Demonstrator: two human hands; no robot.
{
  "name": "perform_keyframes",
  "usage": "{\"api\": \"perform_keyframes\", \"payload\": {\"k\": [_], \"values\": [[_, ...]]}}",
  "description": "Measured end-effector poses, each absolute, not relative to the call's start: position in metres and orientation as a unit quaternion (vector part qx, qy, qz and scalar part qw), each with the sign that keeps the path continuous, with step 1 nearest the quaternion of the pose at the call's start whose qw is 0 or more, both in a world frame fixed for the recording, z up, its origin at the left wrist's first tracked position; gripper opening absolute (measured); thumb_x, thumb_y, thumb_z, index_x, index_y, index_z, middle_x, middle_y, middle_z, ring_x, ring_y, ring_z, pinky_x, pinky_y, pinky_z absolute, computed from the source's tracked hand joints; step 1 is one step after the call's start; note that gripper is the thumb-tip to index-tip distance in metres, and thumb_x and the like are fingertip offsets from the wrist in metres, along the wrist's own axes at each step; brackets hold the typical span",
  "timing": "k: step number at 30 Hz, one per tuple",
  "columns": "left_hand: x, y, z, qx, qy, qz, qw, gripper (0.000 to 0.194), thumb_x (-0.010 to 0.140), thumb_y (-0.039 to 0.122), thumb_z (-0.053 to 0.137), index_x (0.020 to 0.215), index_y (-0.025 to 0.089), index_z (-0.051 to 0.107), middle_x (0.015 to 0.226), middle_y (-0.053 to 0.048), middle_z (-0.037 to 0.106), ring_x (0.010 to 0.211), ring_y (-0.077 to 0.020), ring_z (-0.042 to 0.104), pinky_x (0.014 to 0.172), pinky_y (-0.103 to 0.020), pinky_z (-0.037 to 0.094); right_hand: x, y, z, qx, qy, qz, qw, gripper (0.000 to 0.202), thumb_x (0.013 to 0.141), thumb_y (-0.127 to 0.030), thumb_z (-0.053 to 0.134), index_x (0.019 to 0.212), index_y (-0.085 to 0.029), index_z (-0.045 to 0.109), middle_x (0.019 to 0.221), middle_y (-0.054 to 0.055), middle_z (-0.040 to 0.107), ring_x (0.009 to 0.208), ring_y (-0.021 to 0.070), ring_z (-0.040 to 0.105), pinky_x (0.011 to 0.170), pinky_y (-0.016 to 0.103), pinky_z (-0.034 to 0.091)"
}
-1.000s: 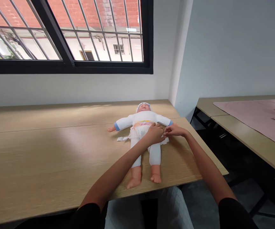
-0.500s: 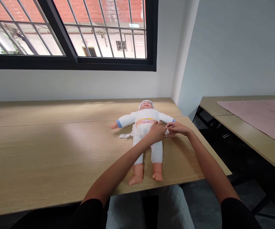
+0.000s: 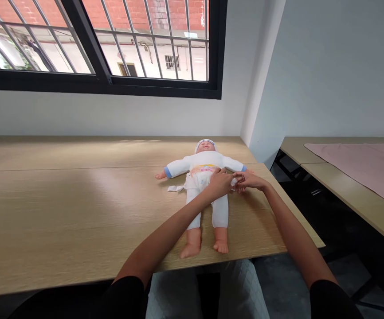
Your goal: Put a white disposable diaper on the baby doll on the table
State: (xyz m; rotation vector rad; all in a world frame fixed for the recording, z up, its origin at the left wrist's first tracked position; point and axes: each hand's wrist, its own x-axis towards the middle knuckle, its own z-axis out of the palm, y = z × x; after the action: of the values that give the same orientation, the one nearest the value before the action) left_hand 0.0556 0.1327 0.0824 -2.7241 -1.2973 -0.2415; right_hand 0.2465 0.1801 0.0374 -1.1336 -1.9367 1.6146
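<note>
1. Now the diaper's [image 3: 197, 180] left tab [image 3: 175, 188] lies loose beside the face-up doll [image 3: 207, 157] on the table [image 3: 79, 212].
2. Left hand [image 3: 221, 182] rests on the diaper's front, pinch unclear.
3. Right hand [image 3: 247, 180] curls close, grip unclear; the right flap, spread below a second ago, looks gathered in.

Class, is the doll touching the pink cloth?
Apart: the head view shows the doll lying on one table and the pink cloth on another table, with a clear gap between.
</note>
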Motion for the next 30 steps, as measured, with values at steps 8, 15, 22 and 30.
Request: {"api": "perform_keyframes", "payload": {"k": [8,15,22,30], "values": [[0.057,0.133,0.077,-0.888,-0.448,-0.092,0.045,0.029,0.083,0.006,0.046,0.101,0.014,0.067,0.091,-0.010,0.069,0.099,-0.0253,0.056,0.084,-0.038,0.037,0.265,0.178,0.049,-0.361,-0.681,0.618,0.153,0.066,0.069,-0.022,0.078,0.127,-0.016,0.046,0.075,-0.001,0.068,0.064,0.0144,0.067,0.064,0.025,0.052],[0.065,0.124,0.077,-0.865,-0.469,-0.111,0.138,0.033,0.089,0.008,0.042,0.118,0.010,0.058,0.111,-0.013,0.061,0.106,-0.0273,0.051,0.087,-0.039,0.039,0.253,0.174,0.052,-0.327,-0.611,0.663,0.282,0.065,0.067,-0.015,0.075,0.127,-0.018,0.051,0.066,-0.006,0.061,0.061,0.0118,0.063,0.067,0.026,0.053],[0.063,0.101,0.083,-0.852,-0.476,-0.077,0.204,0.036,0.094,0.010,0.033,0.105,0.004,0.067,0.105,-0.020,0.066,0.109,-0.0342,0.056,0.090,-0.046,0.039,0.234,0.172,0.051,-0.330,-0.500,0.667,0.443,0.046,0.068,-0.020,0.075,0.110,-0.017,0.055,0.067,-0.004,0.062,0.060,0.0105,0.061,0.061,0.022,0.049],[0.073,0.100,0.070,-0.858,-0.464,-0.036,0.217,0.047,0.096,0.027,0.041,0.125,-0.005,0.057,0.128,-0.030,0.055,0.124,-0.0420,0.048,0.098,-0.050,0.036,0.213,0.174,0.051,-0.339,-0.399,0.608,0.597,0.038,0.061,-0.015,0.072,0.094,-0.021,0.054,0.065,-0.006,0.059,0.057,0.0094,0.056,0.062,0.023,0.051]]}}
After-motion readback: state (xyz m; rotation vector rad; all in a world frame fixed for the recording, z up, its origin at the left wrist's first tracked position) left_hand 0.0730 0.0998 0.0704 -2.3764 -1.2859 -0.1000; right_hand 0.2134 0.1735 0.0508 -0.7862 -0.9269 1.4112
